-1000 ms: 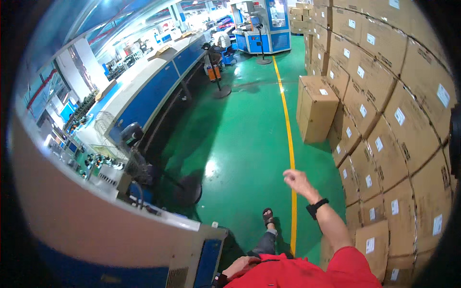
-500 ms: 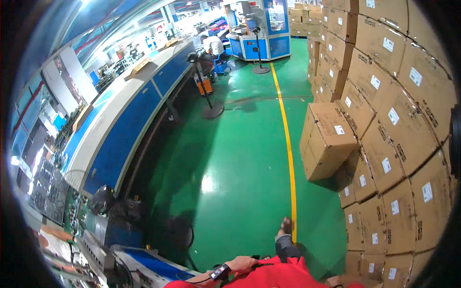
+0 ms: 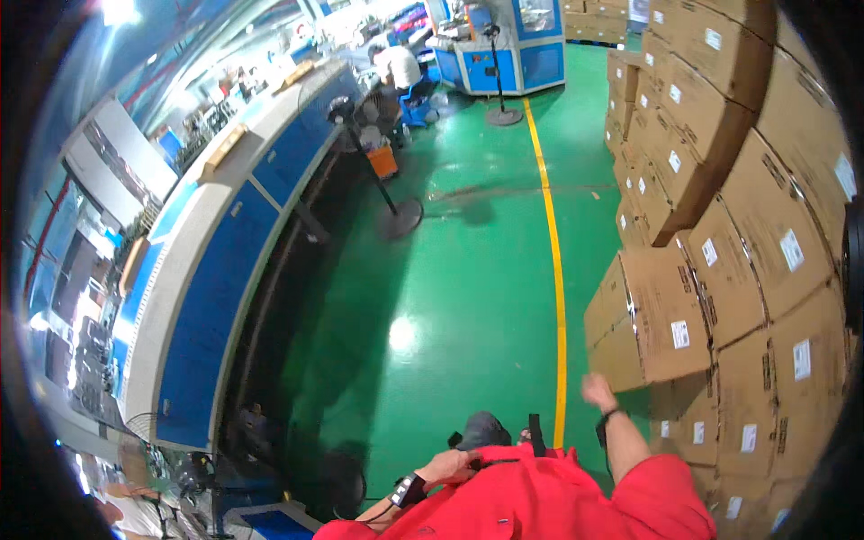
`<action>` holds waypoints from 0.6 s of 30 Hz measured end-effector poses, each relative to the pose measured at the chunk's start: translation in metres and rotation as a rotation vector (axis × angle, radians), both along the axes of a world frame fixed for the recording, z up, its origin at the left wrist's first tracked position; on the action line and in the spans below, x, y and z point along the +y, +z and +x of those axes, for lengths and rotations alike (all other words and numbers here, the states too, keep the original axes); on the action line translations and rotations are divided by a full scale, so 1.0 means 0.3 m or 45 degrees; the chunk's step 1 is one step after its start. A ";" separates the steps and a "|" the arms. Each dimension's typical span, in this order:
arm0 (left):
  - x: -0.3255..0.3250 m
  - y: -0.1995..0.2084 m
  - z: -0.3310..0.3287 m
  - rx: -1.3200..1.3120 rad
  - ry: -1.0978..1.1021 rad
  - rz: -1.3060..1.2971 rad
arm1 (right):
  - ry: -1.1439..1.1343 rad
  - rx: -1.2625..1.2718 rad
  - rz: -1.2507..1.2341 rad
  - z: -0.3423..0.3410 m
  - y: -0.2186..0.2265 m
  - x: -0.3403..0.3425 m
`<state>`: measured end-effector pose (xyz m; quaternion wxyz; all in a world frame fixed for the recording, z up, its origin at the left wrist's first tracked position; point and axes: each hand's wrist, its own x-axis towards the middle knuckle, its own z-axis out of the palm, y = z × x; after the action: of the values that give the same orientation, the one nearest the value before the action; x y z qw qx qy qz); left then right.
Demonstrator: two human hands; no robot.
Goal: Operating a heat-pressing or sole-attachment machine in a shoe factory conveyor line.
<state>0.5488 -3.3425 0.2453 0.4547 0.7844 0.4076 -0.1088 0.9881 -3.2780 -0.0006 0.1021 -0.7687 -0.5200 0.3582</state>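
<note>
Right of the yellow line (image 3: 552,243), one jutting carton (image 3: 661,315) is neared by the right hand (image 3: 597,391); contact, and how far its fingers are closed, cannot be told. At the waist, the left hand (image 3: 447,467) is rested by the red shirt (image 3: 549,499), its grip hidden too. Cartons are walled up (image 3: 792,216) on that one side, presumably so the walkway is kept separate. Counted up the aisle: two pedestal fans (image 3: 400,219), one seated co-worker (image 3: 396,65).
</note>
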 end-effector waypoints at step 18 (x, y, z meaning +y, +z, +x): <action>2.064 -0.047 0.206 -0.228 -0.188 0.026 | -1.325 1.803 -0.405 0.555 -0.179 0.951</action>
<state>0.6105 -2.7232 0.2313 0.4721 0.8234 0.3075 -0.0673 1.1546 -2.9928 -0.0543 0.4409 -0.5112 0.1356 0.7252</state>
